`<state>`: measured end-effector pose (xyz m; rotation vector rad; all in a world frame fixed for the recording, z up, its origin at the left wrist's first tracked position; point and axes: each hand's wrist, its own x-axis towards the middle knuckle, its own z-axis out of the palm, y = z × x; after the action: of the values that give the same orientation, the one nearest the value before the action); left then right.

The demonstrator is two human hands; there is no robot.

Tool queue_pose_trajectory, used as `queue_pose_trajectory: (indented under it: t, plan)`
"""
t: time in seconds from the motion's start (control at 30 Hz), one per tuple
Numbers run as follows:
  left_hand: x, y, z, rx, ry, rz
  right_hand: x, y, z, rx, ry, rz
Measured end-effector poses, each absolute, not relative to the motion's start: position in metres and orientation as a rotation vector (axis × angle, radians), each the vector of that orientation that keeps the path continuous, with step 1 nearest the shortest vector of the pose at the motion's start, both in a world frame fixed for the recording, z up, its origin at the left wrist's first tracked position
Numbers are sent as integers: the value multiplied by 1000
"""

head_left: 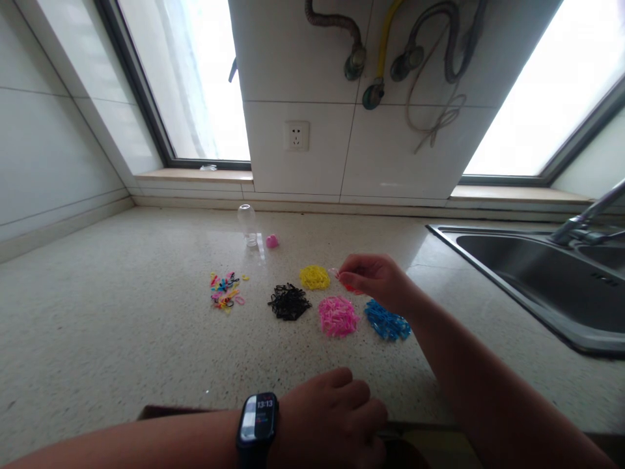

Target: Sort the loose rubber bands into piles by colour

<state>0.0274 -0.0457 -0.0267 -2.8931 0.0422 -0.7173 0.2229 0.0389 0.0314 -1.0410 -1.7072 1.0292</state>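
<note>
My right hand (374,279) reaches over the counter with thumb and fingertips pinched together, just above a pile of red pieces (350,287) that it partly covers. What the pinch holds is too small to make out. Around it lie sorted piles of small loop-shaped pieces that look like elastic bands: yellow (314,277), black (289,302), pink (338,316) and blue (387,320). A mixed-colour scatter (225,290) of the same pieces lies farther left. My left hand (332,413), a watch (258,419) on its wrist, is curled closed at the counter's front edge; its fingertips are hidden.
A clear bulb-shaped bottle (247,225) stands behind the piles, beside a small pink cap-like piece (272,241). At the right a metal sink (541,273) with a faucet (586,218) is set into the speckled counter (146,339). A tiled wall with a socket (297,136) rises behind.
</note>
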Motion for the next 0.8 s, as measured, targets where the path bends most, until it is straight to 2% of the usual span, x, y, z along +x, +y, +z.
queue_pose_trajectory:
  t: [0.6, 0.8]
  plan:
    - [27, -46, -29, -2901, 39, -709, 221, 37, 33, -1050, -1742, 999]
    - [27, -46, -29, -2902, 33, -719, 223, 36, 34, -1054, -1812, 894]
